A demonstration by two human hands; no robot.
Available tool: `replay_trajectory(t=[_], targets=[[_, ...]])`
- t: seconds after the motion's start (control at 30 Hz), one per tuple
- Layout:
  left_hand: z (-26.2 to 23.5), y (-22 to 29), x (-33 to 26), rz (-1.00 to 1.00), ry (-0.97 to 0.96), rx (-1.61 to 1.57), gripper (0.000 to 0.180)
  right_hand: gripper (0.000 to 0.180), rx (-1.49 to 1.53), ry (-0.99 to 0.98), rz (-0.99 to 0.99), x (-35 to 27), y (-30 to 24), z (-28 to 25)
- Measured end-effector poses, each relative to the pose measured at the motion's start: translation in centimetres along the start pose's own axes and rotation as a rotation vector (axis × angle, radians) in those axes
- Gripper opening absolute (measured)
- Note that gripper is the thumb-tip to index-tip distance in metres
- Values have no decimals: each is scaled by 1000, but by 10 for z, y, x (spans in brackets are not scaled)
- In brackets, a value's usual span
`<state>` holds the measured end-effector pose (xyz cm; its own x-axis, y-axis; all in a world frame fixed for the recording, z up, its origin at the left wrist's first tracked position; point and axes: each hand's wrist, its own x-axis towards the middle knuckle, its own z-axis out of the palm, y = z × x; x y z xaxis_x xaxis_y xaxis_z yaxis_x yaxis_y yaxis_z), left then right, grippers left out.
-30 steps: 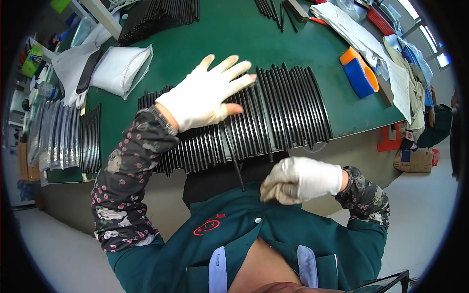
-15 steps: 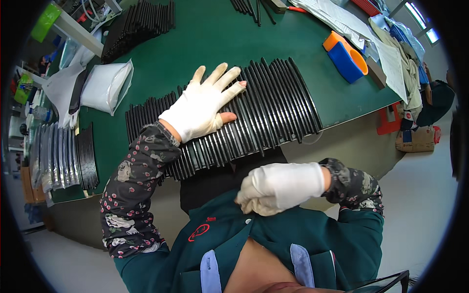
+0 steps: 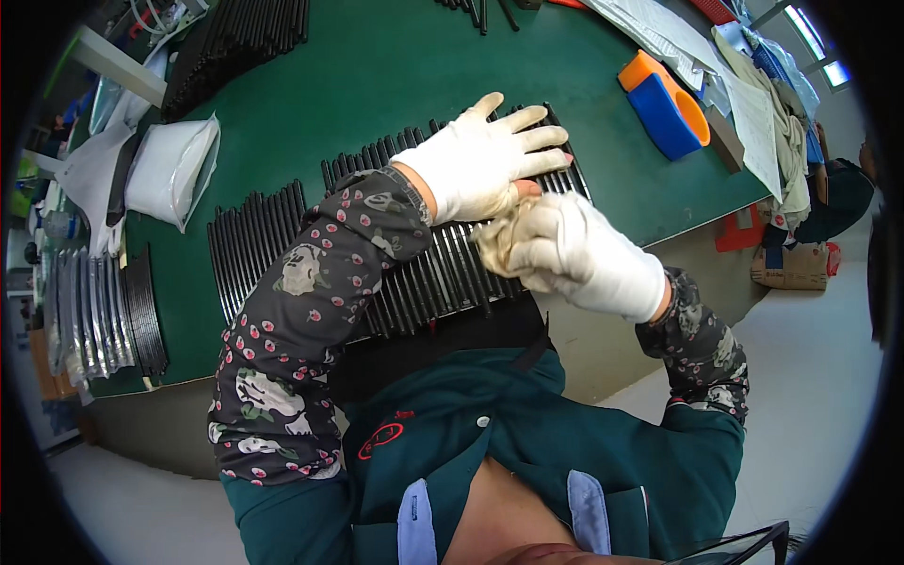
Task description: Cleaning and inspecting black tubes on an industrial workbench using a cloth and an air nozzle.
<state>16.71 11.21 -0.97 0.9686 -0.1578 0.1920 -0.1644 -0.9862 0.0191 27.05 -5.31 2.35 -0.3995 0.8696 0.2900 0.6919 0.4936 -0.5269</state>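
A long row of slim black rods (image 3: pixel 414 294) lies side by side along the near edge of the green table. My left hand (image 3: pixel 478 168), in a white glove with bare fingertips showing, rests flat across their right part with its fingers spread. Just below its thumb, my gloved right hand (image 3: pixel 593 252) is closed round a crumpled beige cloth (image 3: pixel 497 245). The cloth is against the rods. Both hands and the left sleeve hide part of the row. A gap splits off a smaller group of rods (image 3: pixel 259 240) on the left.
On the green table (image 3: pixel 452 71) stand an orange and blue tape holder (image 3: pixel 667 108) and a white packet (image 3: pixel 172 171). More black rods (image 3: pixel 247 42) are heaped at the far left. Wrapped bundles (image 3: pixel 87 311) lie at the left edge; papers (image 3: pixel 664 47) lie at the far right.
My left hand has slid right along the rods. My right hand has risen from near my chest onto them with the cloth. A gap has opened in the row at the left.
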Motion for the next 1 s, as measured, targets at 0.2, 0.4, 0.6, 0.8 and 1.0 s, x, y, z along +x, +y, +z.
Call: replay_trajectory(t=[0.2,0.4,0.6,0.8,1.0], targets=[[-1,0,-5,-14,47,-75,48,11,506,-212,-175,3,-23,0],[3,-2,-1,8,38,-19,47,21,528,-19,-266,20,4,32],[4,1,-3,-20,33,-35,47,19,396,-64,-290,25,-26,4],[6,1,-6,-22,41,-37,47,10,256,-103,-282,29,-26,52],[2,-1,0,-11,16,-21,48,22,431,104,-268,41,-27,3]])
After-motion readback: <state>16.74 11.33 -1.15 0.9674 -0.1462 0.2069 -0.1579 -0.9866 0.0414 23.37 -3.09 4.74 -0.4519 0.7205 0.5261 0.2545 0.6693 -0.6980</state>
